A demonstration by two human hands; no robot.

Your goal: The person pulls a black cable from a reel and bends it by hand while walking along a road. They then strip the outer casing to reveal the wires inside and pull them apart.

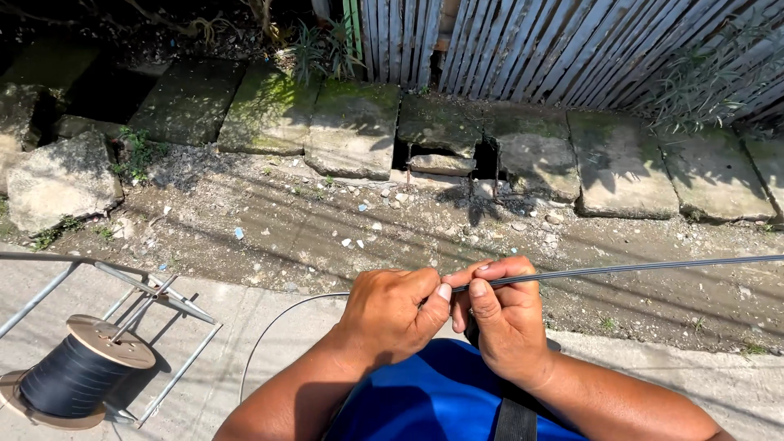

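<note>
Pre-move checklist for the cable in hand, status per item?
1. Left hand pinches the cable: ok.
2. Right hand grips the cable beside it: ok.
3. Cable runs straight off to the right, no kink in view: ok.
4. Far end of that run: out of frame, cannot tell.
5. Spool sits on its metal stand, still wound full: ok.
6. Slack loops over the concrete back toward the spool; snag-free: cannot tell.

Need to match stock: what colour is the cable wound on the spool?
Black, on the spool with tan round end plates, clearest in the head view at lower left.
</note>
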